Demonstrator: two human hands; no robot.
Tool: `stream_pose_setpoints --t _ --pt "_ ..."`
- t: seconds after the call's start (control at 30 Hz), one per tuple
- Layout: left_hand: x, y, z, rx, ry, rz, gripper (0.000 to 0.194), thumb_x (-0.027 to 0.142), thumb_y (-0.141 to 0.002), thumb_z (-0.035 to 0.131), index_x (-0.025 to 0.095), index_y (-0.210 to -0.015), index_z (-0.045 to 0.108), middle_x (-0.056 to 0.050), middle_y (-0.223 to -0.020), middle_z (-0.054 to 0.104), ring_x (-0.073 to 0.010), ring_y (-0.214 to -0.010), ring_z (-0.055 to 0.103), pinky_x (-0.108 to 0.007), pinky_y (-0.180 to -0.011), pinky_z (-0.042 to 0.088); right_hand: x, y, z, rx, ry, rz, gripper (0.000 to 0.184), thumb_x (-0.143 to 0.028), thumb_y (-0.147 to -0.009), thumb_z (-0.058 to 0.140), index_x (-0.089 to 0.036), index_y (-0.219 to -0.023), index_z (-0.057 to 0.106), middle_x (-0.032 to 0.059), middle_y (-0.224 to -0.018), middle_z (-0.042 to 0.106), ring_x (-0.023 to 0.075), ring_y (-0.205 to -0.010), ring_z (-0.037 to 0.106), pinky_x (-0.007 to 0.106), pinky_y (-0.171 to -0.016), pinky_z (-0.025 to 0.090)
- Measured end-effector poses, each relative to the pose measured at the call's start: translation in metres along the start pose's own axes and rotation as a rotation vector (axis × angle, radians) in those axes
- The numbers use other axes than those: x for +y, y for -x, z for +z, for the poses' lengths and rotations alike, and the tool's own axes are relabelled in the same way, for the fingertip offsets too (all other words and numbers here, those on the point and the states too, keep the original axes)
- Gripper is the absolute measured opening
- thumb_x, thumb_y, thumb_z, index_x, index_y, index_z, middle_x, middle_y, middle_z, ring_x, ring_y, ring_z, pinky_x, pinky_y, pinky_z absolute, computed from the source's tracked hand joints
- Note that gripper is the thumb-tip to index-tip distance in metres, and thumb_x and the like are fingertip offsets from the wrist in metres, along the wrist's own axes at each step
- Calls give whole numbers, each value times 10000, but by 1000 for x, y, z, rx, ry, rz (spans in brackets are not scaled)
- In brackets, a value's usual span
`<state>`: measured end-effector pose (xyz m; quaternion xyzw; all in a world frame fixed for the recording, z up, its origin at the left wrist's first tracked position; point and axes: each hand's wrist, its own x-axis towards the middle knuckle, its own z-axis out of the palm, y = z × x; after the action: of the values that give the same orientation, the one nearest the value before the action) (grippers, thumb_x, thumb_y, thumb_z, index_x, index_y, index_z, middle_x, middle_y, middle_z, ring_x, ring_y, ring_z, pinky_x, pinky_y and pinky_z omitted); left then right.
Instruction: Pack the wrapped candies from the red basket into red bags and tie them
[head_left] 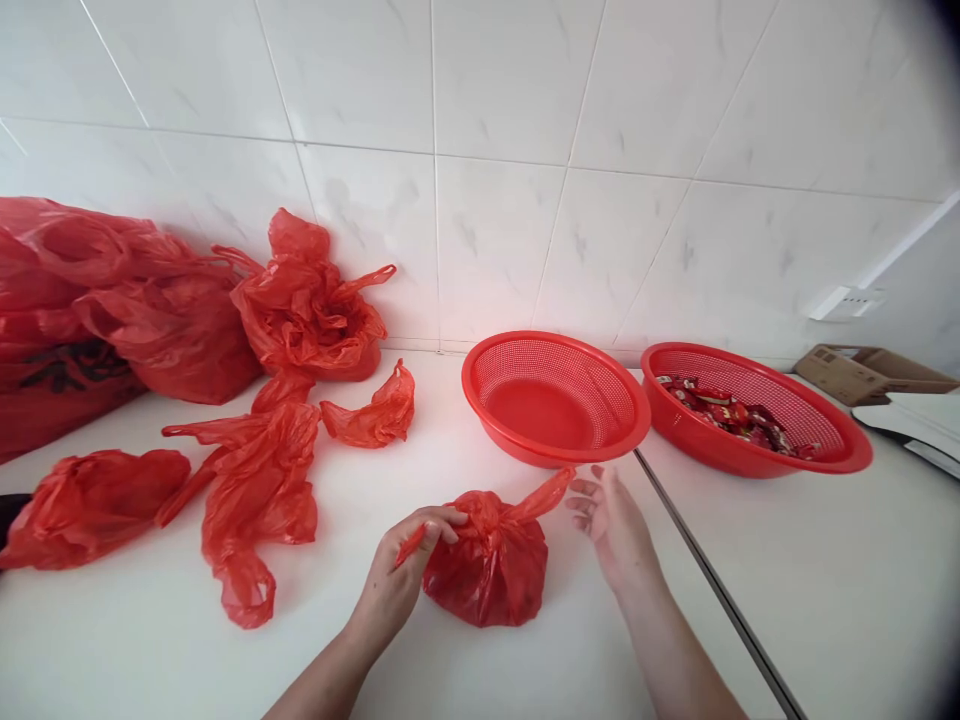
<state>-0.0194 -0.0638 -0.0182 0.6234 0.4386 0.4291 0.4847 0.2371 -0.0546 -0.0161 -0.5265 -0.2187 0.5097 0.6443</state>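
Note:
A filled red plastic bag [487,575], knotted at its top, sits on the white table in front of me. Dark shapes show faintly through it, but I cannot make out what they are. My left hand [409,550] pinches the bag's left handle between thumb and fingers. On the other side, my right hand [611,515] is open, fingers apart, beside the tip of the right handle [551,495], which sticks up to the right. Just behind the bag stands a red perforated basket [555,455] with nothing in it.
Another red basket [750,458] to the right holds small wrapped pieces [731,412]. A cardboard box [862,372] lies farther right by the wall. Loose red bags [262,480] and a crumpled bag [97,505] lie left, below bulging red bags [180,330]. A dark seam [720,585] crosses the table.

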Motion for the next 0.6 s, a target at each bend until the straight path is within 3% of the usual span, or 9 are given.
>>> stream_pose_setpoints --t 0.07,0.17,0.27,0.33,0.43,0.53,0.6 --pt "2 0 -1 -20 -22 25 369 434 -911 390 195 -747 618 -72 -1083 647 -233 -1058 558 -377 -940 425 -13 -19 -7 57 46 18 486 -647 -739 531 -231 -990 510 0 -666 621 118 -508 542 203 -413 361" --pt "2 0 0 -21 -32 36 367 431 -909 397 194 -757 633 -76 -1073 646 -230 -1041 564 -369 -930 428 -30 -45 -10 -16 149 114 483 -647 -761 483 -201 -934 553 41 -620 635 110 -418 500 194 -349 298" --pt "-2 1 0 -22 -24 36 361 423 -909 401 199 -768 647 -72 -1081 637 -222 -1040 559 -349 -925 422 -43 -57 -9 -114 169 198 247 -418 -788 546 -184 -862 576 63 -656 663 130 -472 567 201 -383 371" --pt "-4 1 0 -23 -22 36 349 415 -910 404 207 -782 653 -64 -1093 626 -218 -1041 553 -343 -923 416 -53 -54 -10 -140 137 178 103 -253 -760 557 -189 -837 582 48 -705 677 146 -557 612 225 -463 454" --pt "-3 0 -2 -25 -38 28 335 410 -908 411 215 -793 658 -56 -1102 609 -215 -1029 549 -340 -911 414 -77 -35 -23 -117 54 64 169 -195 -724 579 -231 -885 616 16 -853 694 154 -650 630 255 -508 499" --pt "-2 -3 -4 -32 -57 23 327 410 -903 421 217 -796 662 -53 -1084 599 -212 -1018 546 -337 -909 406 -108 -4 -52 -96 -44 -159 351 -201 -720 604 -334 -1045 622 -14 -1187 614 181 -887 636 270 -543 508" --pt "-1 -6 -5 -26 -66 20 327 412 -903 420 217 -804 663 -54 -1078 588 -209 -1014 543 -331 -905 404 -126 21 -81 43 -33 -347 398 -188 -731 585 -386 -1075 615 -39 -1344 497 175 -1011 601 279 -568 503"
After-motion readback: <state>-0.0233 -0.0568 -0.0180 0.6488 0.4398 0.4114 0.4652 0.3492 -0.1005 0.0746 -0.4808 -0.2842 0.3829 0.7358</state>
